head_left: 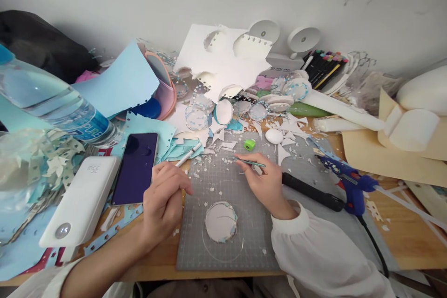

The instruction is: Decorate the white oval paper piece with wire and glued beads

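My right hand (265, 181) pinches slim green tweezers (252, 163), their tips over tiny white paper pieces on the grey cutting mat (258, 247). To the left, my left hand (165, 195) is held above the mat's edge, fingers curled in; what they hold, if anything, is hidden. Just beyond it is a white pen (190, 153), its near end close to the fingers. A round white paper disc (220, 222), its rim dotted with small blue and white pieces, lies on a clear round disc (223, 257) at the front of the mat. A small green object (249, 144) sits beyond the tweezers.
A blue glue gun (354, 191) and a black rod (312, 191) lie right. Left are a phone (135, 167), white power bank (82, 200) and water bottle (56, 98). Decorated discs (197, 116), cut white paper (223, 63), scraps and markers (326, 70) crowd the back.
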### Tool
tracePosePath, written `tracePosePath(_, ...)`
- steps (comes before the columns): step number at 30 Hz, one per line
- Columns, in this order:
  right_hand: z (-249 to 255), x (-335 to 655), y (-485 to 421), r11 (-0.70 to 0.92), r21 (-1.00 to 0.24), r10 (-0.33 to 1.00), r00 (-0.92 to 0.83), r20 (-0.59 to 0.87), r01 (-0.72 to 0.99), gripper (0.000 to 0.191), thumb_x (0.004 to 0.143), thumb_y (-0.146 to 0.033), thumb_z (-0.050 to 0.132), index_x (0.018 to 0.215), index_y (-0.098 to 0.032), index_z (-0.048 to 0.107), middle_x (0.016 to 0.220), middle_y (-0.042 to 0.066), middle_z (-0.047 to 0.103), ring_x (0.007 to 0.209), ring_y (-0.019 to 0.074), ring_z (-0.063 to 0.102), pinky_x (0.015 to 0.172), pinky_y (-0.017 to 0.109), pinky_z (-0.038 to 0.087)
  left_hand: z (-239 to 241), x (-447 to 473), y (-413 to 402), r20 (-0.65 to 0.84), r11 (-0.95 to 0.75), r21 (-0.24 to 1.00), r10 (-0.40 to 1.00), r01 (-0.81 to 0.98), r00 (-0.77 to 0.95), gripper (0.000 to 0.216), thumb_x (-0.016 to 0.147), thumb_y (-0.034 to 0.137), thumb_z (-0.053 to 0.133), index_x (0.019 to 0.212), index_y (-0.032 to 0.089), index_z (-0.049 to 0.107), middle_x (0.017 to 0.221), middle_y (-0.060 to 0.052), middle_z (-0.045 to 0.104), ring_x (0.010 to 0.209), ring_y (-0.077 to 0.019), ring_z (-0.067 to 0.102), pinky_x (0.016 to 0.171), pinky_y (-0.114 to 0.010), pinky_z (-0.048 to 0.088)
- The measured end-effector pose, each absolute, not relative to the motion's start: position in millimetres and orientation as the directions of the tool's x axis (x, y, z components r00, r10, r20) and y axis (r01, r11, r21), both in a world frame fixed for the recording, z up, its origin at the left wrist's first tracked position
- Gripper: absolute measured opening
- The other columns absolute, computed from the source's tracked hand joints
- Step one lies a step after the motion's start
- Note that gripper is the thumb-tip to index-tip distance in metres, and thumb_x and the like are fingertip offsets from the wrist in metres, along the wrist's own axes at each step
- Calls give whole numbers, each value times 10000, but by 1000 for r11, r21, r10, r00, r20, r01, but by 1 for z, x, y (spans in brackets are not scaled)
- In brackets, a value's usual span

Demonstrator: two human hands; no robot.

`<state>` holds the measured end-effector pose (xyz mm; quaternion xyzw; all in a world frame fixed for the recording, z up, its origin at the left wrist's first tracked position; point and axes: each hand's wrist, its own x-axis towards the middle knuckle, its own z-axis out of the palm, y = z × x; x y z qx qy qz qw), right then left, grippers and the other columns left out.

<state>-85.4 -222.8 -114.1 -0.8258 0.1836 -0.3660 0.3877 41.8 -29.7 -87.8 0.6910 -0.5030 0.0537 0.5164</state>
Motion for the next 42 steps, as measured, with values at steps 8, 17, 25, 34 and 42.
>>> tracePosePath(8, -110, -77, -220, -648, -762, -551, 697, 459, -11, 67, 876, -232, 640, 888, -234, 706, 894, 54, 780, 834, 208, 739, 749, 334, 586, -84, 42, -26, 576, 7, 704, -590, -711, 565, 371, 931, 47, 339, 600, 193, 419, 548, 31, 482, 547, -131, 457, 705, -380, 347)
tracePosePath(17, -115, -65, -221, -737, -675, -468, 734, 493, -16, 56, 857, -206, 643, 863, -242, 686, 872, 48, 776, 824, 225, 724, 759, 370, 545, -83, 41, -23, 567, 24, 740, -559, -672, 605, 370, 921, 50, 337, 587, 192, 411, 531, 24, 464, 542, -134, 429, 669, -373, 345)
tracePosePath(25, -121, -63, -221, -716, -697, -501, 720, 480, -34, 69, 876, -222, 632, 878, -235, 699, 882, 51, 778, 844, 225, 720, 775, 374, 545, -84, 41, -23, 553, -3, 737, -572, -675, 606, 392, 940, 92, 329, 571, 198, 405, 516, 16, 453, 513, -135, 420, 663, -384, 353)
tracePosePath(34, -107, -72, -221, -646, -763, -569, 676, 469, -14, 51, 873, -222, 652, 845, -236, 692, 847, 40, 774, 808, 206, 725, 751, 338, 557, -84, 41, -25, 561, -3, 719, -588, -695, 583, 370, 938, 57, 337, 617, 199, 455, 558, 18, 505, 557, -138, 472, 687, -382, 358)
tracePosePath(42, -118, -65, -223, -659, -751, -544, 716, 438, -42, 54, 858, -223, 663, 891, -236, 704, 899, 46, 777, 861, 222, 722, 791, 370, 554, -87, 40, -24, 520, -41, 751, -578, -659, 629, 288, 940, 82, 416, 782, 220, 613, 802, -17, 648, 819, -198, 604, 774, -369, 402)
